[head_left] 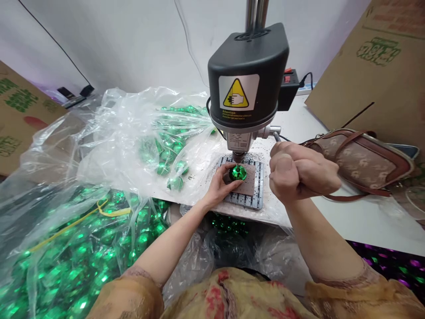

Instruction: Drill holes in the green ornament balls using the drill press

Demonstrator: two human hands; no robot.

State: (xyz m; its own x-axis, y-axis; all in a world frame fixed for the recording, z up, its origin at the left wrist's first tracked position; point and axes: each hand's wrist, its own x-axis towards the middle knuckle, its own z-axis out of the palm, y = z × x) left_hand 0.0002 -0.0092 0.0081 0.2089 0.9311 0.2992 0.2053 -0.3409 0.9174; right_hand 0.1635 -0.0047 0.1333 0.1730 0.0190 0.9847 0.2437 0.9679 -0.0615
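Observation:
My left hand (223,182) pinches a shiny green faceted ball (238,173) between thumb and fingers. The ball rests on a brown square board (247,188) on the slotted metal base (259,197) of a small drill press (247,75). Directly above the ball is the drill's chuck (238,157), with the bit at the ball's top. My right hand (300,170) is closed in a fist around the press's feed lever (276,134); most of the lever is hidden by the fingers. Dark shavings lie around the base.
Clear plastic bags with green balls (166,150) lie left on the table, and a larger bag of green balls (89,252) stands lower left. A brown handbag (361,159) sits at right. Cardboard boxes (381,84) flank both sides. Purple and green balls (395,268) show lower right.

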